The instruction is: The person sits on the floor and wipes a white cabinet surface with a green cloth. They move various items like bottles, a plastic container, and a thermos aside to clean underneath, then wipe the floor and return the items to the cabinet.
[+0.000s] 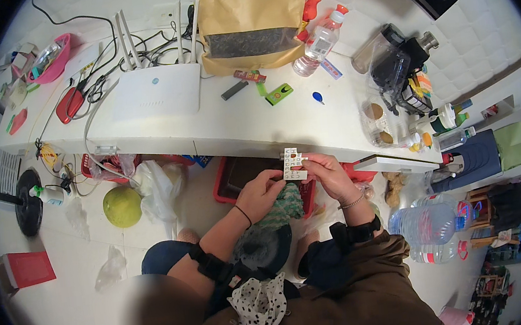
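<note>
In front of the white desk's edge, between my hands, is a small flat off-white piece (293, 164) with rows of printed letters and small cut-outs. My right hand (330, 172) pinches its right side between thumb and fingers. The thumb and fingers of my left hand (261, 193) close on its lower left edge. A green-and-white knitted fabric (288, 205) lies just below my hands, beside a dark grey fluffy thing (257, 248) over my lap. Partly hidden behind my hands, a red-rimmed bin (218, 188) stands under the desk.
On the white desk (246, 121) stand a router (158, 92), a brown paper bag (250, 16), a water bottle (322, 44) and a green box (279, 94). An open drawer (396, 164) juts out at right. Large water jugs (426, 223) and a green pomelo-like fruit (122, 206) sit on the floor.
</note>
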A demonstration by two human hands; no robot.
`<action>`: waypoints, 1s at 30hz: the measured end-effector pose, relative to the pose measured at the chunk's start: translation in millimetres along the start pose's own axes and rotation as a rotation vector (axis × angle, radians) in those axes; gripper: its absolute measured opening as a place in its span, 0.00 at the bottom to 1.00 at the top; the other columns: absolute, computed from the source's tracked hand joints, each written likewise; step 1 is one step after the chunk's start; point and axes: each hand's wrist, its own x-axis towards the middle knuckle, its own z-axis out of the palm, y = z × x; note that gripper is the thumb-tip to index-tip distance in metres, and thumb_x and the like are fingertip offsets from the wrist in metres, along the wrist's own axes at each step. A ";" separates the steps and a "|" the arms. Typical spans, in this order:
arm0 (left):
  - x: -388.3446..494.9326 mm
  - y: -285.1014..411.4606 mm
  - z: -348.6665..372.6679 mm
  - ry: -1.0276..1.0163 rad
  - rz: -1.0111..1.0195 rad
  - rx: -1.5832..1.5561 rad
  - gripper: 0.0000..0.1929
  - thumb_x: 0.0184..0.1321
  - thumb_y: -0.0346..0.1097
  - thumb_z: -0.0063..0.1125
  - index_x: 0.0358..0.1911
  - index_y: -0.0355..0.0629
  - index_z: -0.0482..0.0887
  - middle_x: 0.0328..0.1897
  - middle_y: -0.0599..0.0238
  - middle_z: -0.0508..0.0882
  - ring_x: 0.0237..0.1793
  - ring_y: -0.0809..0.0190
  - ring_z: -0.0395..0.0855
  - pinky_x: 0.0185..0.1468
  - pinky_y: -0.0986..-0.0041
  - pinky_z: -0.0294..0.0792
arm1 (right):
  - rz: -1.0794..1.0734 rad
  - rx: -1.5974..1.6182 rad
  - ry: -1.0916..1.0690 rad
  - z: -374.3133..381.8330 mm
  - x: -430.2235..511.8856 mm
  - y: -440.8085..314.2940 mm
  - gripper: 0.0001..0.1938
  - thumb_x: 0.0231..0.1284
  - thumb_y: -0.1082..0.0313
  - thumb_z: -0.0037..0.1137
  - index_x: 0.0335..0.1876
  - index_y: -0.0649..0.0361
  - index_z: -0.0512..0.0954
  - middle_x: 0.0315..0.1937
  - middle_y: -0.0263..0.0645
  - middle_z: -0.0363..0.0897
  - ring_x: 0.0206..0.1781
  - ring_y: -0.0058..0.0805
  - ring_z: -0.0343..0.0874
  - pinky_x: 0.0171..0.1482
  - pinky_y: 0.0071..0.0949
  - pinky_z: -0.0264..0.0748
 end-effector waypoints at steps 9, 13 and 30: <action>2.2 -3.9 3.3 0.006 -0.010 -0.123 0.07 0.58 0.31 0.53 0.36 0.36 0.76 0.30 0.65 0.81 0.31 0.73 0.77 0.35 0.80 0.69 | -0.078 -0.258 -0.046 13.5 -0.5 -1.4 0.16 0.64 0.65 0.46 0.55 0.61 0.72 0.40 0.30 0.78 0.40 0.15 0.74 0.38 0.15 0.72; 3.7 -4.5 3.8 0.065 -0.046 -0.205 0.05 0.58 0.28 0.52 0.36 0.36 0.76 0.30 0.68 0.82 0.32 0.75 0.77 0.35 0.82 0.69 | -0.075 -0.247 -0.059 14.1 -1.7 -4.5 0.13 0.63 0.66 0.49 0.50 0.61 0.74 0.36 0.27 0.77 0.36 0.13 0.73 0.38 0.15 0.71; 3.3 -2.2 4.2 0.036 -0.061 -0.323 0.09 0.58 0.30 0.52 0.41 0.34 0.77 0.35 0.66 0.83 0.35 0.73 0.79 0.40 0.81 0.70 | -0.100 -0.274 0.013 14.6 -0.2 2.7 0.06 0.60 0.74 0.50 0.41 0.64 0.77 0.29 0.26 0.76 0.31 0.09 0.70 0.35 0.11 0.67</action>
